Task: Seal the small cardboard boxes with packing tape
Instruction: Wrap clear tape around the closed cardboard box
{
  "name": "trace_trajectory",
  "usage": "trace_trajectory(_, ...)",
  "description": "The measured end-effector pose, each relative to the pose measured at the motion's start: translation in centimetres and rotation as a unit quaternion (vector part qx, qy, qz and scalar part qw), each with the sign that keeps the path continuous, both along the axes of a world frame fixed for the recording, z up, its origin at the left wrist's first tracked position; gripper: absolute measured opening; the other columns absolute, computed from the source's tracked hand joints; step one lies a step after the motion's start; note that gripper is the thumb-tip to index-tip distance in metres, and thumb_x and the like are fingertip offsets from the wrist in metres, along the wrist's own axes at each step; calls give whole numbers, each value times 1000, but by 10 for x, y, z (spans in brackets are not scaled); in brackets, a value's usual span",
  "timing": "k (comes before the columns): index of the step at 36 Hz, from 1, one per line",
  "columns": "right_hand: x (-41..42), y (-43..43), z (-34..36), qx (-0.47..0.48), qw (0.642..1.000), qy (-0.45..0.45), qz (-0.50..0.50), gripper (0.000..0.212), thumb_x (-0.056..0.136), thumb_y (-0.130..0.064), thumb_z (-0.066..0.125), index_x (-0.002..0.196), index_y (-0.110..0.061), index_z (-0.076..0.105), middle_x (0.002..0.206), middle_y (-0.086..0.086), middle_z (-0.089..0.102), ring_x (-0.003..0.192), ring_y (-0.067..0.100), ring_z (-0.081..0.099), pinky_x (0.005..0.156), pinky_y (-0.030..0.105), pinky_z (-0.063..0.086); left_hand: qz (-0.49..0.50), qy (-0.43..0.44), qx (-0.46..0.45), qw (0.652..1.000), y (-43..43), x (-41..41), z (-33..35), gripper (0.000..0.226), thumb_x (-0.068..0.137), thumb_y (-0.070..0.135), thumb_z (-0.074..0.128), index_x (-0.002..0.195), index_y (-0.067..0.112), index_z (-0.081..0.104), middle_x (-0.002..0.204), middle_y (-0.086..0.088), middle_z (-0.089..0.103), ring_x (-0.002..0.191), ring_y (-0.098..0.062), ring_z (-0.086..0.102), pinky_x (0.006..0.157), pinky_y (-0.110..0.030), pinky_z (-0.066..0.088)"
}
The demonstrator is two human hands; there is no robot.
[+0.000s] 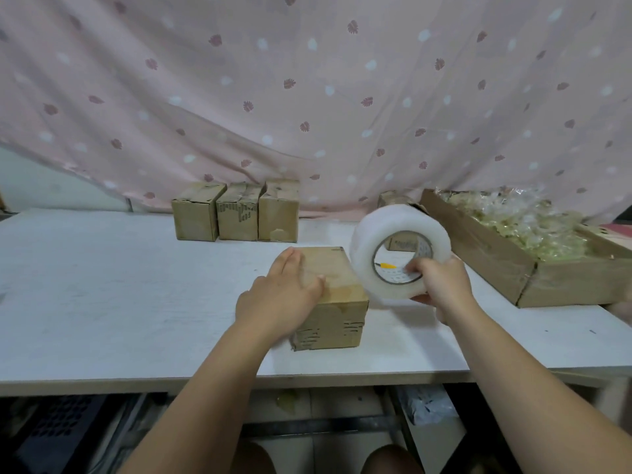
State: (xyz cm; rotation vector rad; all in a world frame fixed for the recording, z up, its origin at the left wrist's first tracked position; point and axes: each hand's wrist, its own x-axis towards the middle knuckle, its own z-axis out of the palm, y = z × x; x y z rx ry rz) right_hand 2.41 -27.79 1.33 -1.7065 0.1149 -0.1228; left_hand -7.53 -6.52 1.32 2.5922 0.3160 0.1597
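**Left hand [284, 297] flat on box [342, 285], right hand [443, 285] holding tape roll [400, 220]**

My left hand lies palm down on top of the box. The fingers are straight and slightly spread, pressing the lid and gripping nothing. The box is closed and sits near the front edge of the white table [102, 302], with dark printed marks on its near face.

Just to its right, my right hand grips the tape roll, fingers hooked into the core and thumb under the outer rim. The roll is held off the table, tilted, with the core facing me, close to the box's right side. I cannot tell whether a strip runs from the roll to the box.

Further back, three small boxes [237, 213] stand side by side in a row, touching. Another small box [393, 199] is partly hidden behind the roll. At the right rear, a long cardboard tray [496, 265] holds clear-wrapped packets [526, 224]. A pink leaf-print curtain [307, 80] hangs behind everything.
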Motion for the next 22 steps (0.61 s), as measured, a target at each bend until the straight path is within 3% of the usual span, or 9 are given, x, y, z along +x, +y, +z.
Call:
trace_trajectory(3, -4, -8, -14, -32, 999, 3, -25, 17, 76, -8, 66, 88, -20, 62, 89, 9, 66, 93, 32, 64, 76, 46, 58, -2, -2, -2, 1000, 0, 1, -2, 62, 98, 56, 26, 153, 33, 9, 159, 24, -1, 138, -26, 31, 103, -42, 32)
trace_trajectory(7, -13, -13, -29, -87, 995, -29, -30, 19, 81, -6, 63, 92, -20, 58, 85, 0, 61, 92, 28, 59, 76, 40, 51, -19, 9, -4, 1000, 2, 3, -1, 56, 100, 51, 24, 152, 35, 10, 159, 22, -2, 140, -28, 26, 108, -43, 27)
trace_trajectory(11, -19, -13, -34, -113, 991, -71, -30, 19, 84, -5, 60, 96, -20, 55, 83, -3, 58, 87, 26, 55, 71, 36, 45, -64, 12, 73, 995, 0, 8, 6, 45, 103, 38, 22, 148, 37, 24, 161, 11, 5, 147, -27, 4, 117, -52, 13)
trace_trajectory(14, -22, -12, -37, -123, 987, -94, -32, 17, 86, -8, 58, 97, -20, 53, 82, -6, 56, 84, 23, 52, 64, 33, 37, -99, -47, 115, 987, -14, 18, 8, 39, 100, 24, 27, 134, 24, 47, 151, -1, 34, 140, -26, 24, 113, -49, 24)
trace_trajectory(16, -25, -12, -40, -134, 985, -107, -35, 15, 88, -11, 58, 98, -21, 53, 81, -7, 56, 81, 21, 52, 59, 29, 37, -96, -34, 105, 989, -28, 22, 10, 42, 100, 35, 28, 134, 18, 47, 147, -6, 38, 138, -29, 24, 111, -49, 27)
trace_trajectory(19, -27, -13, -41, -147, 982, -113, -38, 15, 88, -14, 60, 99, -21, 53, 80, -9, 54, 78, 18, 50, 57, 24, 36, -59, 60, 120, 989, -51, 23, 16, 76, 90, 70, 28, 148, 21, 26, 156, -12, 17, 144, -41, -2, 111, -57, 24)
trace_trajectory(22, -27, -14, -40, -142, 983, -109, -33, 13, 88, -16, 61, 98, -21, 55, 80, -8, 57, 76, 15, 52, 57, 25, 37, -27, 81, 151, 985, -63, 23, 21, 83, 86, 72, 37, 152, 26, 16, 158, -14, 8, 144, -45, -7, 106, -61, 30)
